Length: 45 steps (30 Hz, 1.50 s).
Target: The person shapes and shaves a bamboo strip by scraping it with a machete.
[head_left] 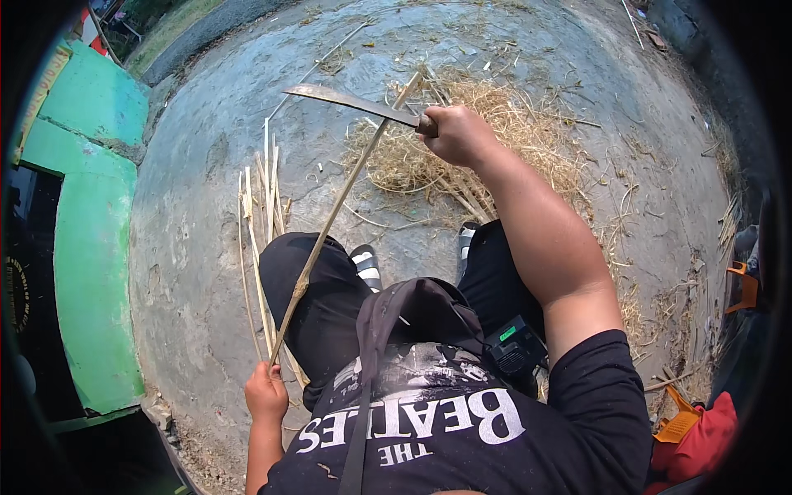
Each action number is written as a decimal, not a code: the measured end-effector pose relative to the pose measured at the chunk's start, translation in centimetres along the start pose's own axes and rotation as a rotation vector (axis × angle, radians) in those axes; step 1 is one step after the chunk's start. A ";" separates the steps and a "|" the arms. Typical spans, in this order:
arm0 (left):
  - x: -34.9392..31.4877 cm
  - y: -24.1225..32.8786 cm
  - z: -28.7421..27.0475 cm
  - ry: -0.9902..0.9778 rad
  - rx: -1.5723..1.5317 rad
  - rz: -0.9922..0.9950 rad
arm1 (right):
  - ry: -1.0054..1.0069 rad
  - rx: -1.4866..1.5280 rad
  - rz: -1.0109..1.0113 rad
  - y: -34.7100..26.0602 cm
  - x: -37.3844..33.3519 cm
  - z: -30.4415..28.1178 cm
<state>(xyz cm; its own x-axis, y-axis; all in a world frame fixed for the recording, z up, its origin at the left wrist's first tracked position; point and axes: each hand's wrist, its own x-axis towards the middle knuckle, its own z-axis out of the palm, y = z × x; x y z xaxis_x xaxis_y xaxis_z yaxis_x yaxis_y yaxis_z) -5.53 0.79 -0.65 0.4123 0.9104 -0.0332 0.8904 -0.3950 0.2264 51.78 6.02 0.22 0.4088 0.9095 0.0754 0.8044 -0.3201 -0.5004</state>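
My right hand (464,136) is closed round the wooden handle of a machete (351,101), arm stretched out ahead. The long blade points left and crosses a thin bamboo strip (334,210) near its far end, seemingly touching it. At the strip's near end, by my left thigh, my left hand (267,393) grips it. The strip slants up and away to the right, passing over my left knee, with a knot partway along. Left of my knee lies a bundle of split bamboo strips (270,194) on the ground. Beyond my feet is a heap of pale shavings (487,136).
Rough grey concrete ground (194,289) lies all round. A green wall (95,272) stands at the left. My sandalled feet (367,266) are ahead of me. Red cloth (708,441) and an orange object (678,421) are at the lower right. A black bag (425,309) rests on my lap.
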 end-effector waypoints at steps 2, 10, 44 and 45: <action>0.1 0.1 0.0 -0.016 0.010 0.009 | -0.007 -0.063 -0.049 -1.4 -0.9 -0.1; -0.1 -0.1 0.5 0.011 -0.042 0.010 | -0.057 -0.056 -0.017 0.1 0.6 -1.0; 3.5 3.7 -1.9 -0.593 -0.979 -0.442 | -0.110 -0.070 -0.317 -2.5 -1.2 -0.6; 3.5 3.9 -1.8 -0.593 -0.975 -0.447 | -0.137 -0.123 -0.388 -3.0 -1.2 0.3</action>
<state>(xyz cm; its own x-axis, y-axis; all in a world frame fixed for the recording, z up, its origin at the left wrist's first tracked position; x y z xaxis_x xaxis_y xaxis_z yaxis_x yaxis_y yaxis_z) -0.96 2.65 1.92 0.3582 0.6446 -0.6754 0.5639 0.4272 0.7068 48.76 5.93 1.40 0.0119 0.9929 0.1183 0.9362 0.0305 -0.3501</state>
